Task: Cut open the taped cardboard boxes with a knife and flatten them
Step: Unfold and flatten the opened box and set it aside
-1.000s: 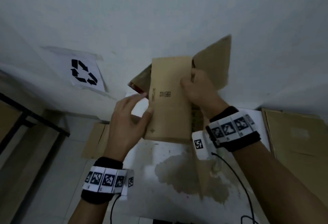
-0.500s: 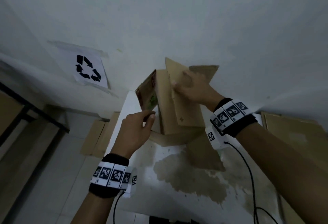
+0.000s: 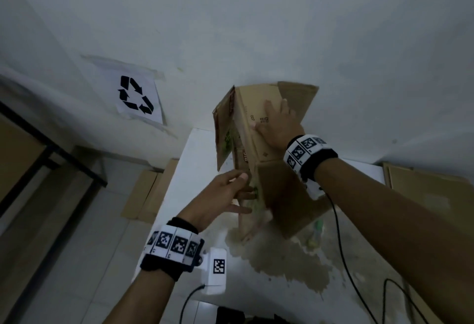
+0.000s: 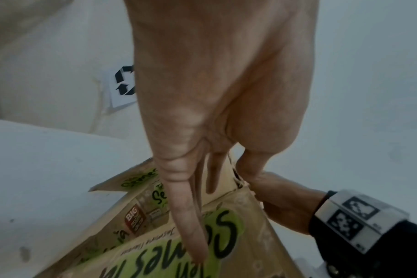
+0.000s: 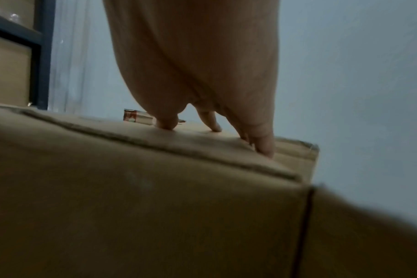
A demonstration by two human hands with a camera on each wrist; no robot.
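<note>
A brown cardboard box (image 3: 246, 144), cut open with its flaps loose, stands tilted on the white table (image 3: 200, 159). My right hand (image 3: 275, 123) lies flat with straight fingers on its plain upper panel; the right wrist view shows the fingertips (image 5: 264, 148) pressing the cardboard (image 5: 155, 206). My left hand (image 3: 243, 192) holds the box's lower left edge, thumb on one side and straight fingers along the green-printed face (image 4: 155, 244). No knife is in view.
A recycling sign (image 3: 136, 99) is taped to the wall. Flattened cardboard lies on the floor left of the table (image 3: 146, 195) and at the right (image 3: 431, 195). A dark-framed shelf (image 3: 51, 159) stands at the left. Cables and a brown stain (image 3: 282, 259) cross the table.
The box came down from the air onto the table and tilted. My right hand went from gripping its top to lying flat on the panel; my left hand took the lower edge.
</note>
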